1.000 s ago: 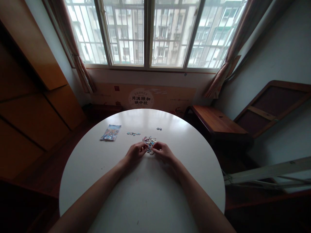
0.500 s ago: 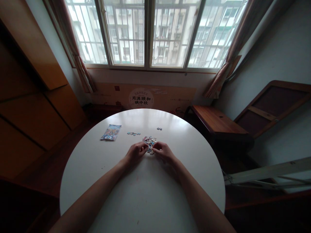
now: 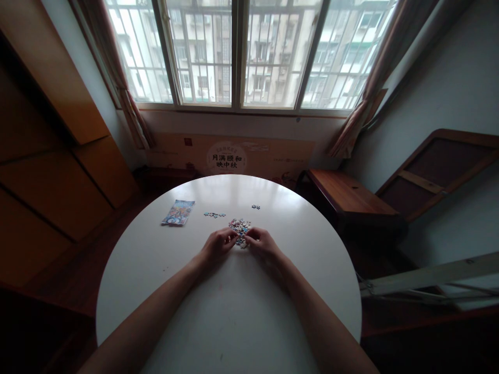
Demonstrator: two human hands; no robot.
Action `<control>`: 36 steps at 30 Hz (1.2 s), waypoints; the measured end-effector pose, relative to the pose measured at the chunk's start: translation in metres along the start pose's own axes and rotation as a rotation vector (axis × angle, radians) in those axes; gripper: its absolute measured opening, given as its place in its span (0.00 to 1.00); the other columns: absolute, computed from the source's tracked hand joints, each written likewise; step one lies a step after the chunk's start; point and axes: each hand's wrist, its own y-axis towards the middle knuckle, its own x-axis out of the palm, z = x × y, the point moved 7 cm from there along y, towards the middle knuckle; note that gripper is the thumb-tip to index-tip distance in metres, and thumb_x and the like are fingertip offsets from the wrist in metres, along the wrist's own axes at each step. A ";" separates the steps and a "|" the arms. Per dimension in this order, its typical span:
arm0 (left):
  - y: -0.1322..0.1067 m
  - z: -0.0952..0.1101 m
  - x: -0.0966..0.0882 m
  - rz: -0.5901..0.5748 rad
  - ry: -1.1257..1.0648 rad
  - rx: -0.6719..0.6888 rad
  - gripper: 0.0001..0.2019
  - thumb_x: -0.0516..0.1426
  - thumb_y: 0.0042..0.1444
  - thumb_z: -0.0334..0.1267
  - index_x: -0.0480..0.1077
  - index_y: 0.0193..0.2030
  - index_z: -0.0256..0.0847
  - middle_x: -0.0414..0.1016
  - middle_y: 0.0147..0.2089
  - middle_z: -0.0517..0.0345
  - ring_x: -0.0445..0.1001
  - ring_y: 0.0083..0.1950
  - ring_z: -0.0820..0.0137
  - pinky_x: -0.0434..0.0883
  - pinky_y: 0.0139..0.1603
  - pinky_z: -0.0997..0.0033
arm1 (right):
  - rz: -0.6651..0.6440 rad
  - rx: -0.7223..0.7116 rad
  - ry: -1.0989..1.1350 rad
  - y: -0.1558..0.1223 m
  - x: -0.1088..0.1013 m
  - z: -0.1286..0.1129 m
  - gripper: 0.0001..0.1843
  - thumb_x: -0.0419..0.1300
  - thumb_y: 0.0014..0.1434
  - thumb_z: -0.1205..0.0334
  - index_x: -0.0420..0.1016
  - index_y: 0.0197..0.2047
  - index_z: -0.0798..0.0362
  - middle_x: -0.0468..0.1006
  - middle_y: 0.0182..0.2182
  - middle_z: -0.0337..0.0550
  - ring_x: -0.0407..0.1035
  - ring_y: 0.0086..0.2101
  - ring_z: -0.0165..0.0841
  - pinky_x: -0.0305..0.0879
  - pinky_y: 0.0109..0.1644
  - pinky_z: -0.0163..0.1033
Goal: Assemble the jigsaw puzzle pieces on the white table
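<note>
A heap of loose jigsaw puzzle pieces (image 3: 239, 226) in mixed colours lies on the round white table (image 3: 218, 311). My left hand (image 3: 219, 243) is at the heap's near left edge, thumb and fingers drawn together in a pinch. Opposite it, my right hand (image 3: 264, 242) pinches at the near right edge, its fingertips close to the left ones. Whatever is between the fingertips is too small to make out. Beyond the left hand lies a strip of puzzle pieces (image 3: 214, 214). A smaller cluster of pieces (image 3: 255, 206) lies behind the heap.
A colourful printed sheet (image 3: 179, 212) lies on the table's left side. Past the table's far right edge stands a low wooden bench (image 3: 351, 192). A long printed board (image 3: 268, 156) leans below the window. Wooden cabinets (image 3: 35, 208) stand at the left.
</note>
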 end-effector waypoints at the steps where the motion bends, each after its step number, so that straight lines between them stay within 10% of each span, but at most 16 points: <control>1: 0.000 0.000 0.000 0.000 0.000 0.003 0.09 0.53 0.57 0.39 0.73 0.35 0.39 0.72 0.30 0.58 0.68 0.28 0.75 0.65 0.31 0.77 | 0.003 -0.001 0.004 0.000 0.000 0.000 0.10 0.59 0.52 0.58 0.73 0.29 0.57 0.74 0.23 0.41 0.65 0.25 0.29 0.61 0.30 0.33; 36: 0.000 0.001 0.000 0.010 0.033 0.044 0.09 0.52 0.59 0.37 0.74 0.36 0.38 0.71 0.31 0.58 0.68 0.30 0.75 0.64 0.33 0.77 | -0.013 0.006 0.038 -0.001 0.000 0.000 0.09 0.58 0.51 0.60 0.73 0.30 0.58 0.74 0.24 0.41 0.65 0.25 0.29 0.60 0.30 0.33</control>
